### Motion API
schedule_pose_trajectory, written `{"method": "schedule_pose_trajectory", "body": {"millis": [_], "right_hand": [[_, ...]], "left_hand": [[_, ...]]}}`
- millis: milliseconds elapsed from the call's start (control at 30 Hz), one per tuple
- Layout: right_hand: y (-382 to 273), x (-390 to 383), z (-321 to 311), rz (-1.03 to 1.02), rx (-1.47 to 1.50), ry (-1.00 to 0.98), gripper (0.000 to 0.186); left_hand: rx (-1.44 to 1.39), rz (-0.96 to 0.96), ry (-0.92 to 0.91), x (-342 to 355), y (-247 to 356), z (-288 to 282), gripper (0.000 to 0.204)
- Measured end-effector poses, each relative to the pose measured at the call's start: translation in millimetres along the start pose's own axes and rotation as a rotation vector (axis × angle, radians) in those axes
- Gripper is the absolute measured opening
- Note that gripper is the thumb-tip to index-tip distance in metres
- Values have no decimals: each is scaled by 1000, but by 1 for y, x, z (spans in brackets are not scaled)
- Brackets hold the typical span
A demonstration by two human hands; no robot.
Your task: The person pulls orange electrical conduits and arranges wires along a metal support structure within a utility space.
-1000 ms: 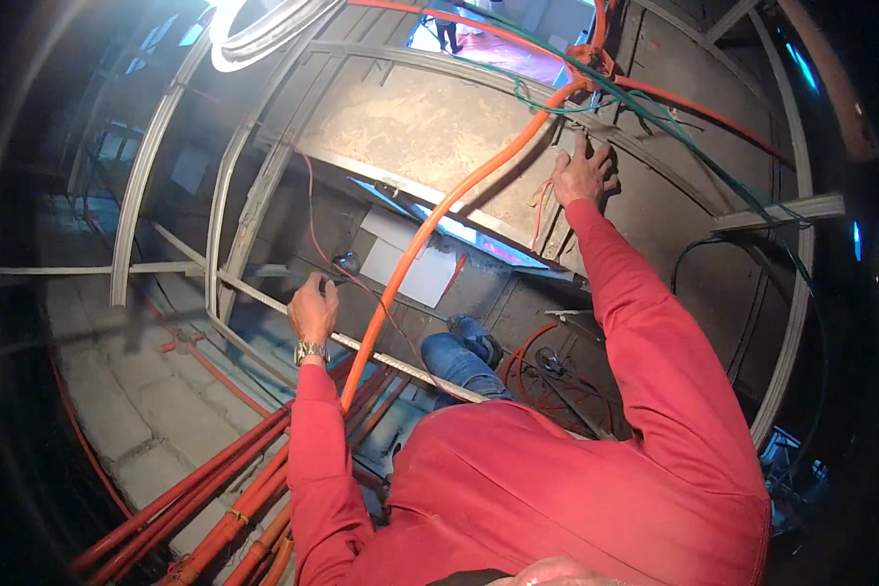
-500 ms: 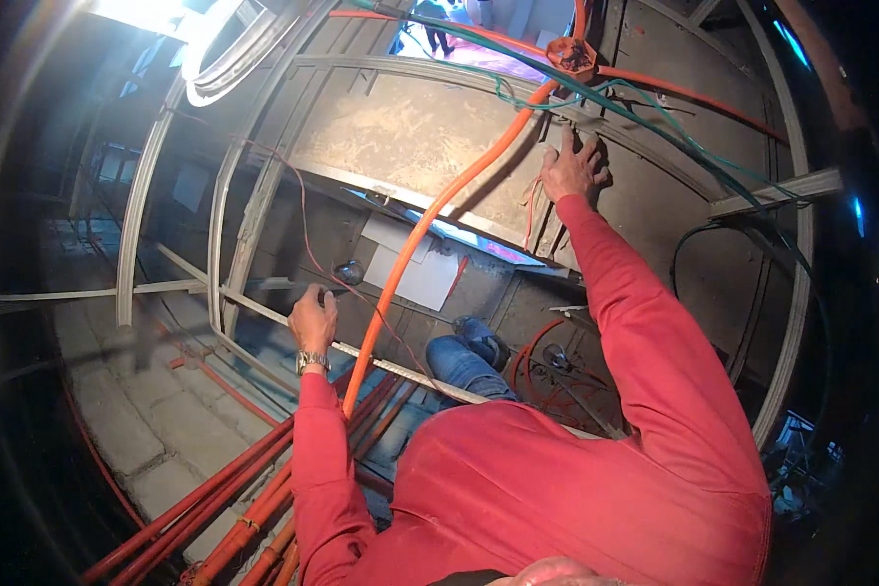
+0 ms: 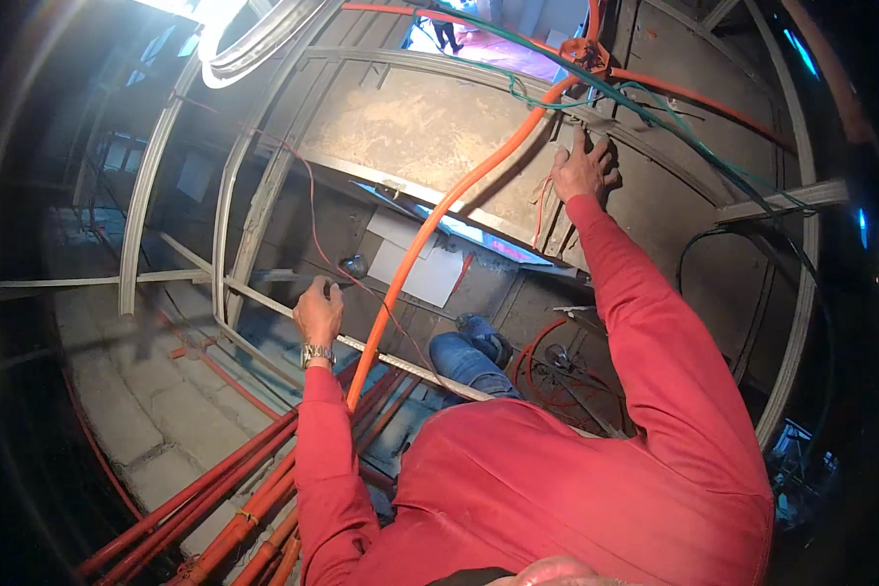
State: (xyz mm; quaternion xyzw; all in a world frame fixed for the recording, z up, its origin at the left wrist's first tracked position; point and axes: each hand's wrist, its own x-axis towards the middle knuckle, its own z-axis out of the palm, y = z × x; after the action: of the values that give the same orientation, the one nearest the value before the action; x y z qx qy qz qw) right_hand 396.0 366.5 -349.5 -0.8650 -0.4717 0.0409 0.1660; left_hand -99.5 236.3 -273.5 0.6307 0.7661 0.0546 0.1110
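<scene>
My left hand [image 3: 319, 311], with a metal watch at its wrist, is closed over a thin metal rail [image 3: 400, 362] that slants across below me; the far side of its fingers is hidden. Up to the right, my right hand [image 3: 583, 171] lies with fingers apart against a metal channel on the edge of a brown board [image 3: 400, 122]. A thin red wire [image 3: 540, 210] hangs beside that hand. Between my hands bends a thick orange conduit [image 3: 425, 230], rising to an orange junction box [image 3: 583, 54] above the right hand.
Green cables [image 3: 689, 146] cross over the board at right. Upright metal studs [image 3: 146, 200] stand at left, and a bundle of red and orange pipes [image 3: 234, 488] runs at lower left. White sheets [image 3: 432, 276] lie below, near my jeans-clad leg [image 3: 467, 361]. A bright lamp glares at upper left.
The view has shifted slightly, so the scene sits a little to the right. Both hands keep nearly the same places on the rail and the channel.
</scene>
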Motion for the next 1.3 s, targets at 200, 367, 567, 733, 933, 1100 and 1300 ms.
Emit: {"method": "schedule_pose_trajectory", "body": {"millis": [200, 367, 567, 733, 933, 1100, 1300], "right_hand": [[1, 0, 2, 1, 3, 16, 65], [0, -1, 0, 6, -5, 0, 65], [0, 0, 0, -7, -26, 1, 64], [0, 0, 1, -13, -23, 12, 63], [0, -1, 4, -20, -26, 34, 61], [1, 1, 4, -22, -44, 50, 61], [2, 1, 5, -14, -45, 30, 63]], "left_hand": [[3, -6, -8, 1, -1, 1, 27], [-7, -21, -29, 0, 5, -5, 26], [-33, 14, 4, 0, 1, -1, 26], [-19, 1, -9, 2, -3, 1, 27], [-15, 15, 15, 1, -4, 2, 26], [-20, 0, 1, 2, -6, 3, 26], [1, -6, -7, 2, -2, 3, 27]]}}
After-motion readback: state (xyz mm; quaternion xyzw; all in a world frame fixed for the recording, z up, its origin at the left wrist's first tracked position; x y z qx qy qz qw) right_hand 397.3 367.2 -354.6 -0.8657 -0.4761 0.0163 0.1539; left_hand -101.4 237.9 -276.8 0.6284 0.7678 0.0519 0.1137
